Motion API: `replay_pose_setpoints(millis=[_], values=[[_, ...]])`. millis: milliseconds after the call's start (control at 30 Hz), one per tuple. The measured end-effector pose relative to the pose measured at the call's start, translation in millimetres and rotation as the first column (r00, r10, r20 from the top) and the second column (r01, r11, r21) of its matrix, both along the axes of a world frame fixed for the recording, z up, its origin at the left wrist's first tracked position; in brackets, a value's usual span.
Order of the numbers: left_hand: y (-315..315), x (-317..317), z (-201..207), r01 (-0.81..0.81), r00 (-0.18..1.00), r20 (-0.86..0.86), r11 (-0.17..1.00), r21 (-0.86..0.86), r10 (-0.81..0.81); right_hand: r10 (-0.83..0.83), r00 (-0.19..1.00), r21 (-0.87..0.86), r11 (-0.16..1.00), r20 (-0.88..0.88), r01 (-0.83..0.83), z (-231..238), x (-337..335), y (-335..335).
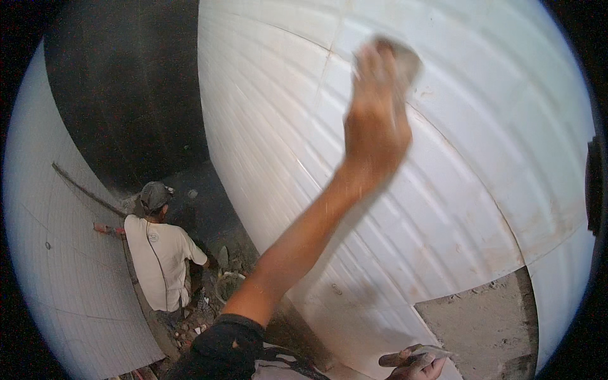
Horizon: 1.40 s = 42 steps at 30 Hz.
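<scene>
Black sleeve (218,348) nearest the camera, then my bare forearm (304,237), slanting up and away over the white ribbed wall (456,209). At its end my left hand (377,133) is at the upper part of that wall. Its fingers (372,66) point upward, close together rather than spread, and are clamped on a grey-brown block (408,60), which shows mostly to their right. Blur hides where each fingertip sits, and I cannot tell whether the whole face of the block touches the wall.

Down at the bottom edge, my right hand (423,368) is partly cut off by the frame. Its fingers are curled around a trowel-like tool (396,358) with a dark, rounded end on the left; I cannot make out every finger. Just beside it on the right lies a bare grey patch (484,320) among the white panels.

Well apart, to the left, a co-worker (158,253) in a pale shirt and dark cap is down low by the opposite wall (69,272), near a bucket (228,286).
</scene>
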<state>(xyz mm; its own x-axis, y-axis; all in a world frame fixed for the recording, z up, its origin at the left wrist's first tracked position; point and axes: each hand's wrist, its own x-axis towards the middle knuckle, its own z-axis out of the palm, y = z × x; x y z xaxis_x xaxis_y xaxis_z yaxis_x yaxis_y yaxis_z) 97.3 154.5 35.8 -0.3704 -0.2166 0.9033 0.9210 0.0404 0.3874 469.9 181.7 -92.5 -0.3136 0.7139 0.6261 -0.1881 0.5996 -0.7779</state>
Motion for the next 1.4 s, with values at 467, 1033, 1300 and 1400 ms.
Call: replay_pose_setpoints(millis=[467,1033,1300,1400], values=[[-10.3,26.9,-66.9,-0.080,0.981,-0.189,0.973,-0.216,0.039,0.002,0.989,0.226,0.973,0.148,-0.036,-47.4,16.5,3.3],[-8.2,52.5,-37.5,-0.012,0.980,-0.196,0.991,-0.137,-0.015,0.048,0.988,0.025,0.998,0.146,-0.052,-80.9,17.1,0.4],[-7.3,18.2,-1.1,-0.059,0.973,-0.230,0.993,-0.107,0.033,0.043,0.993,0.078,0.996,0.108,-0.051,-55.8,0.4,-15.7],[-3.9,27.7,-41.8,-0.086,0.964,-0.264,0.979,-0.187,0.034,-0.030,0.983,0.213,0.977,0.183,-0.010,-57.5,-2.7,-13.9]])
